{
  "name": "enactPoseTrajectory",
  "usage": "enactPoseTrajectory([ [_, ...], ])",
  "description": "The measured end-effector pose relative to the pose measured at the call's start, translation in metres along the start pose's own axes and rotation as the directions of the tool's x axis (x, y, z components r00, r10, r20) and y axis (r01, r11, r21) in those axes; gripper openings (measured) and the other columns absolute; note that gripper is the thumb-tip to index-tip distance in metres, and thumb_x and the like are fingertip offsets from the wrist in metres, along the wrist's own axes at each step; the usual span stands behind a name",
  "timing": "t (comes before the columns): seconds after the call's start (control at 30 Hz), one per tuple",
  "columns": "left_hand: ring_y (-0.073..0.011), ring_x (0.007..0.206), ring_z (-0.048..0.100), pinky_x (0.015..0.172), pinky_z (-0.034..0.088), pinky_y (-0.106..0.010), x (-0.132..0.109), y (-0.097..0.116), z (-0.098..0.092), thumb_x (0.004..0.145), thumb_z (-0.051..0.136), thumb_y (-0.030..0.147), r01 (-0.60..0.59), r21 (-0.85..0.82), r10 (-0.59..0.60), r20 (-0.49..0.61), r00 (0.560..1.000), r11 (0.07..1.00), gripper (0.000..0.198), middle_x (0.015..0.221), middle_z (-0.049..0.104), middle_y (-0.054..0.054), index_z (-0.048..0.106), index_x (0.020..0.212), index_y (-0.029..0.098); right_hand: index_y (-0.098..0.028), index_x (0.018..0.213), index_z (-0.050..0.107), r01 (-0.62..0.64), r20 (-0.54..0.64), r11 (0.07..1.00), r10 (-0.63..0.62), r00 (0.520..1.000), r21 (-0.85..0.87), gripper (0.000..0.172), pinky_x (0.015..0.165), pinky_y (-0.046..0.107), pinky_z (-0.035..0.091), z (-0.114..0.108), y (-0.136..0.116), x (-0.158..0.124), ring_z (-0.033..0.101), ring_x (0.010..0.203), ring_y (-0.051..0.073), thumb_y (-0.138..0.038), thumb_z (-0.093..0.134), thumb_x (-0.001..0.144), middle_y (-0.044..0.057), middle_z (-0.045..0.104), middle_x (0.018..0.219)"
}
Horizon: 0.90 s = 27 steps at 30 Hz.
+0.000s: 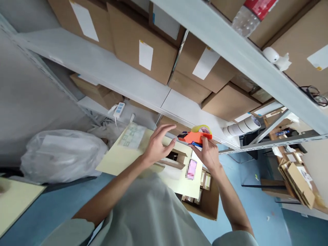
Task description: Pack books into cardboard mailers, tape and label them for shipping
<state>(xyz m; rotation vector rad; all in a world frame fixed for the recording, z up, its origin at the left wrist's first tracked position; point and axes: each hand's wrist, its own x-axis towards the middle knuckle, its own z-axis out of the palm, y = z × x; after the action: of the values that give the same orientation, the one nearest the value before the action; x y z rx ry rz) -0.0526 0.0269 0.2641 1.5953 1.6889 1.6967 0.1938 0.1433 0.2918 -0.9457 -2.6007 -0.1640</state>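
Observation:
My right hand (208, 153) is wrapped round an orange tape dispenser (194, 137) that carries a roll of yellow tape (201, 128). It is held up above the pale yellow table. To its left, my left hand (159, 143) hangs with thumb and fingers apart and nothing between them, its fingers pointing toward the dispenser. Beneath the hands a small open cardboard box (176, 159) lies on the pale yellow table (184, 187), its flaps spread. A phone with a pink screen (191, 169) rests beside the box, partly pixelated.
A large carton (212, 205) holding small packages stands below the table's right edge. Grey shelving (112, 78) with cardboard boxes (146, 44) rises in front. White tape rolls (242, 126) lie on a shelf. A power strip (119, 110) and a plastic-wrapped bundle (63, 155) are at left.

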Motion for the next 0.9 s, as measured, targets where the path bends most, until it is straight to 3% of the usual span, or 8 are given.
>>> enactPoseTrajectory([
  [0.17, -0.0278, 0.116, 0.072, 0.109, 0.058, -0.047, -0.006, -0.001, -0.013, 0.1, 0.061, 0.031, -0.026, -0.038, 0.028, 0.047, 0.998, 0.999, 0.023, 0.116, 0.079, -0.007, 0.074, 0.118, 0.024, -0.021, 0.124, 0.059, 0.084, 0.065, 0.996, -0.083, 0.994, -0.01, 0.049, 0.075, 0.043, 0.063, -0.01, -0.018, -0.003, 0.077, 0.081, 0.033, -0.067, 0.056, 0.108, 0.012, 0.076, 0.087],
  [0.4, -0.0215, 0.096, 0.074, 0.092, 0.06, -0.036, -0.016, -0.009, -0.036, 0.098, 0.064, 0.033, 0.132, -0.148, -0.11, 0.148, 0.983, 0.98, 0.016, 0.099, 0.08, -0.003, 0.077, 0.098, 0.023, -0.019, 0.139, 0.055, 0.13, 0.214, 0.989, -0.141, 0.966, 0.065, 0.06, 0.074, 0.044, 0.064, -0.01, -0.035, -0.005, 0.078, 0.088, 0.035, -0.069, 0.059, 0.105, 0.016, 0.078, 0.103],
  [0.6, -0.0219, 0.093, 0.073, 0.087, 0.061, -0.033, -0.023, -0.021, -0.049, 0.094, 0.071, 0.05, 0.361, -0.269, -0.283, 0.288, 0.915, 0.893, 0.029, 0.095, 0.08, -0.004, 0.078, 0.094, 0.022, -0.02, 0.141, 0.058, 0.065, 0.363, 0.991, -0.104, 0.926, 0.119, 0.065, 0.075, 0.042, 0.063, -0.011, -0.051, -0.001, 0.08, 0.087, 0.035, -0.071, 0.065, 0.101, 0.015, 0.08, 0.103],
  [0.7, -0.0215, 0.089, 0.073, 0.082, 0.06, -0.032, -0.03, -0.039, -0.048, 0.094, 0.07, 0.056, 0.437, -0.316, -0.332, 0.336, 0.882, 0.842, 0.037, 0.093, 0.08, -0.005, 0.079, 0.094, 0.02, -0.023, 0.134, 0.064, -0.06, 0.521, 0.982, -0.044, 0.853, 0.181, 0.058, 0.07, 0.037, 0.059, -0.013, -0.064, 0.007, 0.079, 0.079, 0.031, -0.07, 0.065, 0.101, 0.009, 0.081, 0.095],
  [0.8, -0.0207, 0.084, 0.073, 0.078, 0.06, -0.032, -0.045, -0.061, -0.04, 0.091, 0.072, 0.057, 0.535, -0.344, -0.4, 0.392, 0.828, 0.772, 0.038, 0.087, 0.079, -0.004, 0.079, 0.091, 0.019, -0.024, 0.113, 0.069, -0.201, 0.689, 0.95, -0.02, 0.724, 0.238, 0.049, 0.061, 0.031, 0.051, -0.013, -0.078, 0.017, 0.074, 0.07, 0.024, -0.07, 0.062, 0.102, 0.003, 0.077, 0.082],
  [0.9, -0.0211, 0.082, 0.073, 0.077, 0.06, -0.032, -0.065, -0.082, -0.032, 0.085, 0.077, 0.058, 0.627, -0.36, -0.47, 0.435, 0.768, 0.691, 0.037, 0.082, 0.079, -0.003, 0.08, 0.086, 0.02, -0.024, 0.095, 0.069, -0.286, 0.782, 0.92, -0.035, 0.622, 0.268, 0.049, 0.056, 0.029, 0.046, -0.013, -0.085, 0.027, 0.071, 0.067, 0.021, -0.071, 0.062, 0.102, 0.002, 0.075, 0.076],
])
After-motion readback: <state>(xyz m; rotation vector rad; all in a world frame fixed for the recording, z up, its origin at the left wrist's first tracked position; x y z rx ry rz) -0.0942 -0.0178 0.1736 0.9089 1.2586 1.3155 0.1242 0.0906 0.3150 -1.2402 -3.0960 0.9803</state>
